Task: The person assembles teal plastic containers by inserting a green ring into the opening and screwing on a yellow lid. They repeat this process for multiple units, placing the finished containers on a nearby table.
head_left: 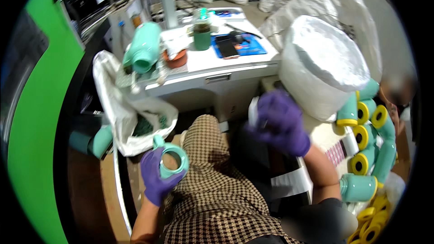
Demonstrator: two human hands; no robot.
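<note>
My left hand (pixel 157 176), in a purple glove, is wrapped round a mint-green plastic ring-shaped piece (pixel 184 159) with a small lug at its top. Its round opening faces up and shows brown inside. The piece is held over my left thigh, beside the white sack (pixel 118 122). My right hand (pixel 280 122), also purple-gloved, is raised above my right leg with its fingers curled. A pale, blurred object (pixel 253 112) shows at its fingers; motion smear hides what kind it is. The two hands are well apart.
Ahead stands a white desk (pixel 199 65) with a green jug (pixel 145 47), a jar (pixel 201 36) and a phone (pixel 226 46). A large white sack (pixel 300 77) stands to the right. Beyond it lie several mint-green containers (pixel 357 187) with yellow ends, above loose yellow rings (pixel 373 232).
</note>
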